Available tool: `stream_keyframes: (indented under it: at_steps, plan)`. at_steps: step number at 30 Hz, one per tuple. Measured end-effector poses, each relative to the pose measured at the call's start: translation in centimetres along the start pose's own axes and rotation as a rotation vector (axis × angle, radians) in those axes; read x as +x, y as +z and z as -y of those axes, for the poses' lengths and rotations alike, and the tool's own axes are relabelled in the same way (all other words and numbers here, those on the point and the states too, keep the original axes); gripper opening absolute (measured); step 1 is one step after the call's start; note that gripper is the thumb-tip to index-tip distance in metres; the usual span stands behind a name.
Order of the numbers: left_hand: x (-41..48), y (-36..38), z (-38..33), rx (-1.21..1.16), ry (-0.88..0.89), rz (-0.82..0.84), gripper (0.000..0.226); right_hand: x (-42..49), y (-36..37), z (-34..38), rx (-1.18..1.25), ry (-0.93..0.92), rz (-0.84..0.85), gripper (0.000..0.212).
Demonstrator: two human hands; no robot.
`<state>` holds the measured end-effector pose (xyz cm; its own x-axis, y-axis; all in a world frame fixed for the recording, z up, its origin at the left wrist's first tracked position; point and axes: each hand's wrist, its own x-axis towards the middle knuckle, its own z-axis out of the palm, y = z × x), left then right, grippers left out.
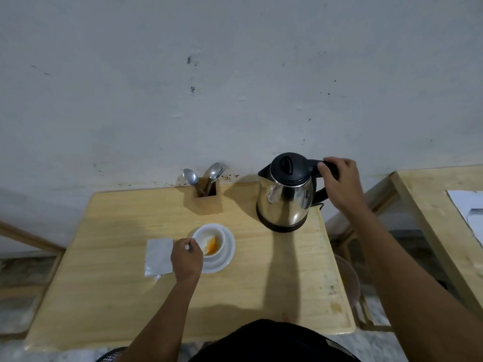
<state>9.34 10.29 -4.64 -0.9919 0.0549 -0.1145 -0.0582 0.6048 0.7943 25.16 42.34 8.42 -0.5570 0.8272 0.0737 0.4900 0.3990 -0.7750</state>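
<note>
A steel electric kettle [285, 197] with a black lid stands on its base at the back right of a small wooden table [261, 283]. My right hand [339, 184] grips the kettle's black handle from the right. A white cup [213, 240] with orange powder inside sits on a white saucer [230, 253] near the table's middle. My left hand [187, 258] holds the cup's handle at its left side. A torn silver sachet [158, 257] lies flat just left of that hand.
A wooden holder [206, 199] with spoons and a fork stands at the back by the wall. A second wooden table [431, 218] with papers is at the right. A stool shows below the gap between the tables.
</note>
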Motion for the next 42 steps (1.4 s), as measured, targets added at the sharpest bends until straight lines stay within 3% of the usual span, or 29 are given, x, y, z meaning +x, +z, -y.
stream_keyframes:
  at_steps: [5, 13, 17, 25, 31, 42]
  plan:
    - [0.1, 0.3, -0.6, 0.139, -0.023, -0.007, 0.032, 3.7, -1.5, -0.3, 0.100, -0.014, 0.245, 0.033]
    - [-0.8, 0.8, -1.8, 0.148, -0.084, -0.062, 0.027, 7.0, -1.1, -1.8, 0.117, 0.009, 0.418, 0.074]
    - [-1.2, 0.8, -2.2, 0.159, -0.076, -0.098, 0.027, 7.8, -0.9, -2.3, 0.143, 0.022, 0.471, 0.075]
    - [-1.5, 0.9, -2.9, 0.115, -0.124, -0.091, 0.025, 7.8, 0.4, -3.7, 0.227, -0.077, 0.329, 0.088]
    - [-0.8, 0.2, -2.3, 0.075, -0.174, -0.022, 0.025, 6.7, 0.8, -3.7, 0.248, -0.105, 0.229, 0.072]
    - [-0.6, -0.5, -1.5, -0.001, -0.159, 0.065, 0.014, 4.9, 1.1, -3.0, 0.252, -0.058, 0.079, 0.065]
